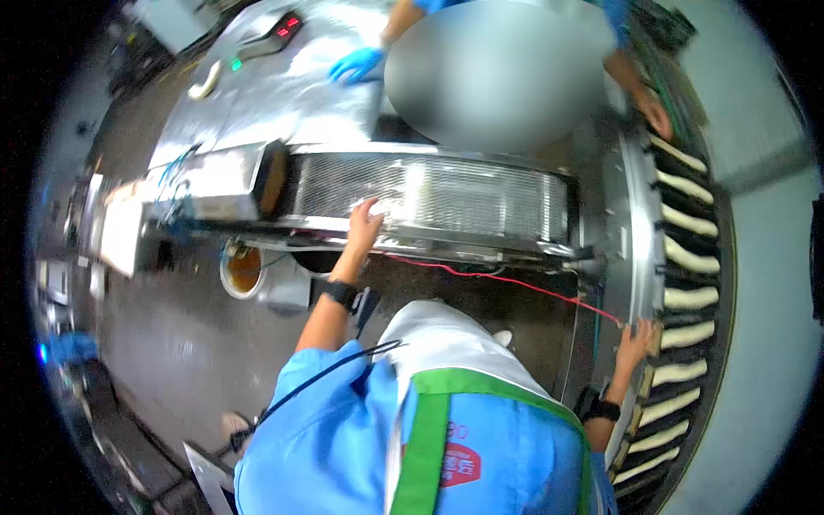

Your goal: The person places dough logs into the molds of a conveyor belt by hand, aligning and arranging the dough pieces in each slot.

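My left hand (366,227) hovers over or rests on the near edge of a metal mesh conveyor belt (481,197); contact is unclear. Its fingers are slightly bent and apart, with nothing in them. At the right, my right hand (633,345) is at the metal side rail (639,232) of a second, dark conveyor. Its fingers are somewhat spread and reach toward the rail's inner edge, beside the pale dough strips. One dough strip (687,335) lies just past the fingertips. Several more are spaced in a row along that conveyor.
Across the belt stands a person whose blue-gloved hand (356,64) is over the steel table (292,94); their bare hand (654,113) is near the far strips. A scale (275,36) and a curved dough piece (204,81) sit there. A bucket (245,270) stands below. A red cord (506,279) crosses underneath.
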The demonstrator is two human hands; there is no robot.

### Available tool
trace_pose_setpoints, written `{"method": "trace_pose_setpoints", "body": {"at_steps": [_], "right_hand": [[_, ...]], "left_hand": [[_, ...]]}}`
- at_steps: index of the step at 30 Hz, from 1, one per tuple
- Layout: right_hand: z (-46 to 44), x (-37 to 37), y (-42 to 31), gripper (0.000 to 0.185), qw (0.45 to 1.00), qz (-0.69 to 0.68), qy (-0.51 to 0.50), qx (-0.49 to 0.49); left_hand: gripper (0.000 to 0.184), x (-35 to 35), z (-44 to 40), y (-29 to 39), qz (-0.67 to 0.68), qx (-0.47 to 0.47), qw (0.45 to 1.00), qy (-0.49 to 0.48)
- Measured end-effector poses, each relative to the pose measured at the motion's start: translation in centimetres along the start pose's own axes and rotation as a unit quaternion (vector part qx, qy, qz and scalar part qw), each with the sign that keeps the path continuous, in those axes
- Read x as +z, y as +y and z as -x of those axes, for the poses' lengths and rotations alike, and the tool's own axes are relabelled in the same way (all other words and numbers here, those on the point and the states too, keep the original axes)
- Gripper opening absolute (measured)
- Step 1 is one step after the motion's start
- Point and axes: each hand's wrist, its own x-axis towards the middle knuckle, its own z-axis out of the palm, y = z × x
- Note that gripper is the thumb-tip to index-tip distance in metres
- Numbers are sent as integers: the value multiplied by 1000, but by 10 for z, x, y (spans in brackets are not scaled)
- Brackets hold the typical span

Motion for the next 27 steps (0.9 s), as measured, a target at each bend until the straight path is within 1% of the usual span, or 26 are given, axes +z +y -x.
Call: {"method": "trace_pose_setpoints", "body": {"at_steps": [1, 2, 3, 4, 5, 6, 7, 8, 9, 11, 12, 13, 15, 16, 17, 19, 20, 21, 23, 24, 25, 26, 27], "right_hand": [[6, 2, -4, 36, 1000, -20, -8, 8], [1, 7, -9, 36, 999, -30, -18, -8], [3, -2, -25, 34, 997, -48, -54, -12], [5, -8, -34, 32, 994, -64, -84, -11], [-1, -5, -32, 32, 994, -67, -89, -16], [-3, -4, -31, 30, 991, -75, -108, -33], [-6, -4, -31, 29, 988, -82, -125, -49], [-8, -5, -32, 28, 987, -80, -125, -65], [-9, -3, -31, 28, 986, -83, -126, -66], [-14, -9, -36, 26, 979, -124, -159, -34], [-14, -11, -37, 26, 979, -125, -158, -36], [-13, -13, -40, 25, 978, -126, -166, -19], [-13, -13, -42, 23, 976, -127, -176, -2], [-6, -17, -41, 22, 962, -173, -206, 38], [-3, -15, -40, 21, 943, -221, -237, 76], [2, -8, -35, 20, 942, -227, -239, 72], [4, -5, -33, 19, 940, -231, -242, 67], [4, -2, -31, 19, 940, -231, -239, 69], [17, -4, -23, 20, 947, -232, -219, 38], [21, -8, -25, 20, 947, -231, -217, 46], [19, -12, -31, 20, 941, -245, -228, 55], [17, -15, -35, 21, 935, -257, -236, 68], [23, -8, -32, 20, 940, -263, -211, 50]], "left_hand": [[37, -5, -5, -17, -5, 20, 999, 34], [37, -5, -10, -26, 18, -7, 997, 68], [36, -9, -16, -39, 47, -34, 994, 95], [36, -14, -24, -56, 68, -80, 985, 137], [36, -17, -32, -71, 84, -125, 973, 177], [37, -31, -38, -66, 122, -142, 964, 189], [37, -44, -48, -77, 74, -183, 959, 203], [38, -49, -53, -87, 76, -215, 947, 226], [40, -56, -54, -81, 77, -245, 934, 249], [42, -68, -68, -120, 57, -269, 926, 258], [49, -73, -64, -105, 108, -264, 925, 249], [49, -76, -60, -81, 108, -265, 925, 250], [56, -75, -58, -42, 80, -315, 896, 303], [63, -76, -58, -41, 68, -315, 901, 291], [63, -76, -62, -50, 68, -314, 901, 290], [67, -76, -72, -53, 30, -352, 886, 299], [71, -76, -73, -55, 34, -370, 878, 303], [71, -76, -77, -54, 35, -369, 879, 301], [71, -83, -90, -57, 19, -443, 860, 251], [68, -89, -104, -93, 77, -454, 861, 215], [47, -92, -101, -119, -131, -320, 930, 126], [52, -92, -114, -134, 9, -355, 913, 202], [46, -97, -121, -142, -106, -235, 957, 132]]}}
